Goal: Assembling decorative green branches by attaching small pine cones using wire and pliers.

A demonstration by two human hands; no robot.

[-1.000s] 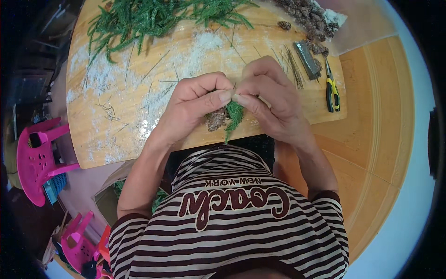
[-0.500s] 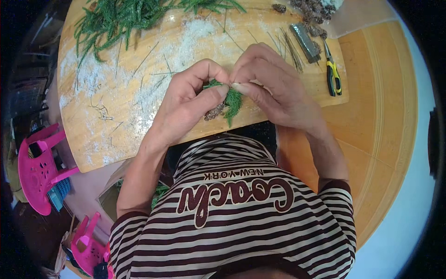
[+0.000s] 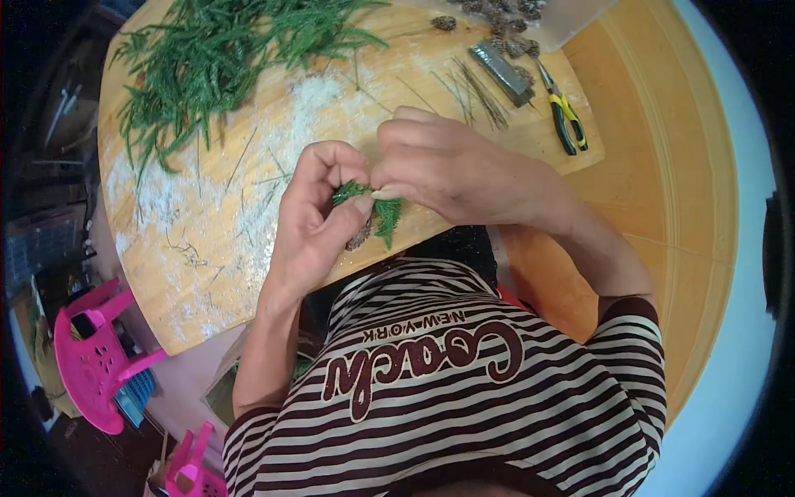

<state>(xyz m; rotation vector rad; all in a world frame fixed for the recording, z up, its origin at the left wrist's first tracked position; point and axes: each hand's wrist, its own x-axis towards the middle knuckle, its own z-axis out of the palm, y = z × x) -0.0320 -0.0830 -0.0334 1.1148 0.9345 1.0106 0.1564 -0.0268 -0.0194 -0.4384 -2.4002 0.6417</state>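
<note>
Over the table's near edge, my left hand [image 3: 313,219] pinches a small green evergreen sprig [image 3: 387,222] between thumb and fingers. A brown pine cone [image 3: 358,238] hangs under that thumb, against the sprig. My right hand [image 3: 443,166] is closed, its thumb and finger tips pressed together right beside the left thumb. Whatever the right fingertips pinch is too small or hidden to make out. The two hands nearly touch over the sprig's middle.
Loose evergreen branches [image 3: 207,66] heap at the far left of the wooden table [image 3: 224,282], which is dusted white. Pliers [image 3: 563,112], a grey bundle [image 3: 503,73], thin wires [image 3: 480,95] and pine cones [image 3: 517,25] lie far right. Pink chairs [image 3: 95,356] stand left.
The view has shifted, so the table's things appear further left and my hands lower. My right hand has turned, its back now more upward and its forearm more level. Both hands stay at the sprig.
</note>
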